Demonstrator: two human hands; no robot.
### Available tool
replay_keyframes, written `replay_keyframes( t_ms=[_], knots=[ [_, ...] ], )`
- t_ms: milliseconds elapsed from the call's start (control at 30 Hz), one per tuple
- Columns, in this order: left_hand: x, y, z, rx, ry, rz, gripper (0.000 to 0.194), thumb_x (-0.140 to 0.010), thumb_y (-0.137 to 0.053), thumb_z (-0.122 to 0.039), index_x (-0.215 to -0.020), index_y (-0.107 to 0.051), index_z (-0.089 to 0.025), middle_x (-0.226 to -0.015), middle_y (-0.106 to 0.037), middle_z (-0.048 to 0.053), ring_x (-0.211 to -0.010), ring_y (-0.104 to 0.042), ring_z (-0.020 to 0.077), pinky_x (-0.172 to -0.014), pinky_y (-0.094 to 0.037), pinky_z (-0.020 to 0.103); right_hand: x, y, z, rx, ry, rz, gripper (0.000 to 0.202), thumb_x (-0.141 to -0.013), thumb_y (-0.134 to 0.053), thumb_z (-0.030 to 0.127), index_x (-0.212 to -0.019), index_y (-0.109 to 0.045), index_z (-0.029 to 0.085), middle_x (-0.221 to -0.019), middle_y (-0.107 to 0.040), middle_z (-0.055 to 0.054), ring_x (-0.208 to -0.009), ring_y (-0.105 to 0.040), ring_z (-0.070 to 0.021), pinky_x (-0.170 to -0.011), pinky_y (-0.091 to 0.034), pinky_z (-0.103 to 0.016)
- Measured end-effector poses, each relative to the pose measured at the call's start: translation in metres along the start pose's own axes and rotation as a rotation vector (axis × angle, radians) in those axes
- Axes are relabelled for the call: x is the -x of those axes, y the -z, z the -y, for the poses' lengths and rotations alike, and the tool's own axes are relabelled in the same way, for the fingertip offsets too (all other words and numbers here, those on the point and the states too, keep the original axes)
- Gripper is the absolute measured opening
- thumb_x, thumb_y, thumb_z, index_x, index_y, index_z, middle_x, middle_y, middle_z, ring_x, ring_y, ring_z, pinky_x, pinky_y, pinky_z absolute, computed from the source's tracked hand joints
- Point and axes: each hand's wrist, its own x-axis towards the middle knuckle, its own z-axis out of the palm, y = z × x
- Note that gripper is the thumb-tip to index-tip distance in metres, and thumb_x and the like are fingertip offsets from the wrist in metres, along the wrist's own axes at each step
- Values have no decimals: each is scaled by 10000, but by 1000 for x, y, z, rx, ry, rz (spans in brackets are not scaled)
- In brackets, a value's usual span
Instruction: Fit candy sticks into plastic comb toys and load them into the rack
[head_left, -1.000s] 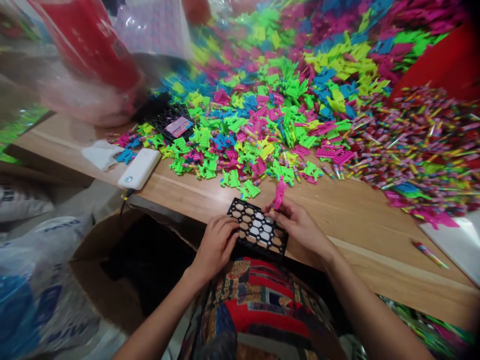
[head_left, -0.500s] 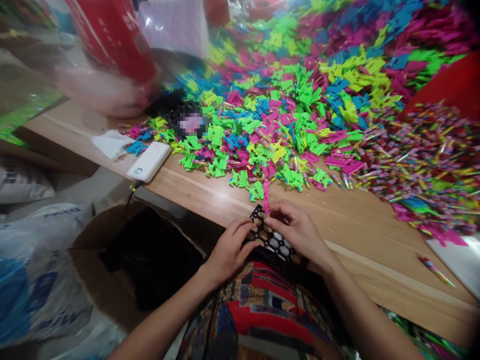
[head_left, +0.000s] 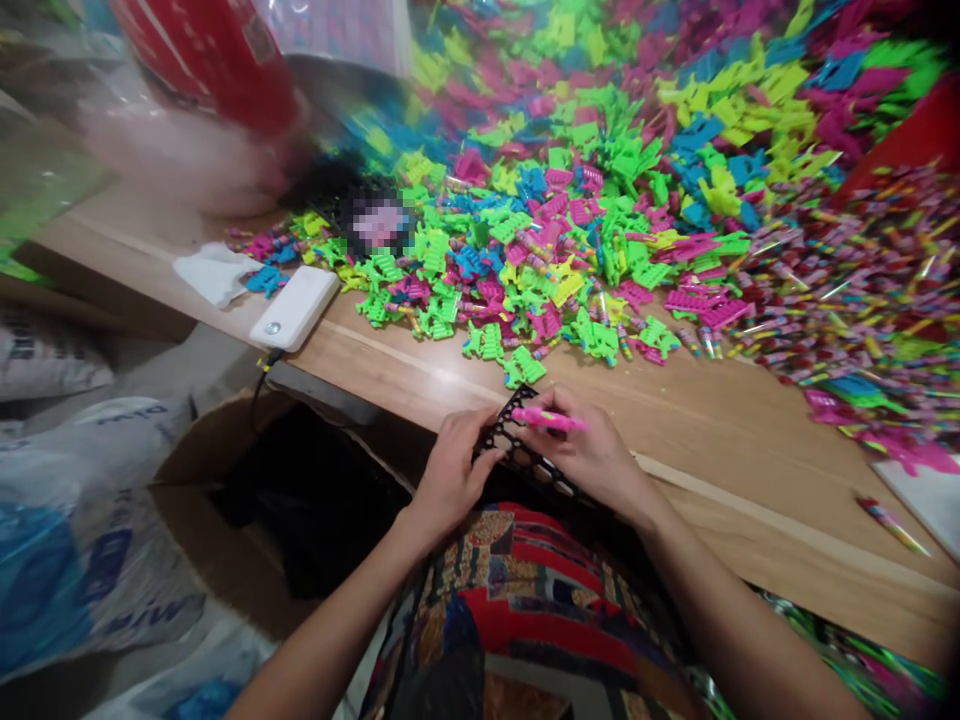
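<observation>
My left hand (head_left: 459, 462) is closed on the left end of a black plastic piece with honeycomb holes (head_left: 528, 462), thumb on its face. The piece is tilted between my body and the table edge. In my right hand (head_left: 589, 455) a slim bright pink plastic piece (head_left: 550, 419) is pinched, lying nearly level above the honeycomb piece. The right fingers cover part of both pieces, so I cannot tell whether they touch. A green plastic piece (head_left: 523, 366) lies on the table just beyond my hands.
A heap of coloured plastic pieces (head_left: 577, 210) spreads over the wooden table (head_left: 405, 385). Many small striped tubes (head_left: 847, 290) are piled at right. A white power bank (head_left: 295, 308) with a cable lies at the left edge. Below stands an open cardboard box (head_left: 202, 530) with black material inside.
The pink piece has gone from upright to nearly level in my right hand. The left hand still holds the honeycomb piece. The view has shifted slightly.
</observation>
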Motion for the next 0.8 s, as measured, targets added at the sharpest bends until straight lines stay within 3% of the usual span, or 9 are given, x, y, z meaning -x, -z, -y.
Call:
replay_keyframes(
  t_ms=[200, 367, 467, 633, 733, 800],
  knots=[
    [0, 1, 3, -2, 0, 56, 589, -926, -691, -412, -1443, -486, -221, -1303, -664, 138, -1216, -595, 284, -1043, -508, 465, -2, -7, -1, -126, -32, 89, 157, -918, -669, 347, -1010, -658, 221, -841, -694, -16, -791, -651, -194, -741, -539, -330],
    [-1, 1, 3, -9, 23, 44, 580, -915, -713, -334, -1441, -492, -225, -1302, -668, 127, -1197, -601, 275, -1037, -508, 446, -6, -12, -1, -50, 106, 174, 79, -930, -649, 260, -996, -688, 239, -1001, -753, -54, -955, -715, -232, -872, -551, -369],
    [-1, 1, 1, 0, 41, 47, 602, -896, -738, -291, -1443, -495, -233, -1307, -671, 115, -1195, -598, 269, -1045, -502, 436, -6, -18, -5, 56, 208, 158, 55, -957, -617, 237, -958, -671, 237, -1003, -752, -81, -949, -718, -244, -867, -552, -378],
    [-1, 0, 2, 22, 60, 41, 554, -911, -710, -274, -1428, -519, -216, -1285, -680, 114, -1182, -602, 268, -1039, -503, 436, 1, -33, -11, 274, 405, 75, 166, -962, -513, 118, -1059, -615, 207, -1022, -711, -127, -948, -671, -253, -830, -558, -379],
    [-1, 1, 3, 27, 44, 27, 504, -930, -658, -216, -1418, -531, -193, -1307, -676, 123, -1193, -599, 262, -1044, -495, 429, 1, -32, -3, 355, 450, 138, 169, -938, -498, 66, -1030, -607, 157, -991, -685, -148, -913, -635, -253, -796, -544, -374],
    [-2, 2, 3, 20, 35, 23, 510, -922, -673, -227, -1412, -538, -188, -1309, -679, 125, -1184, -603, 265, -1027, -501, 427, -5, -22, 7, 302, 409, 256, 141, -943, -523, 66, -953, -624, 164, -948, -689, -115, -863, -632, -220, -771, -530, -334]
  ],
)
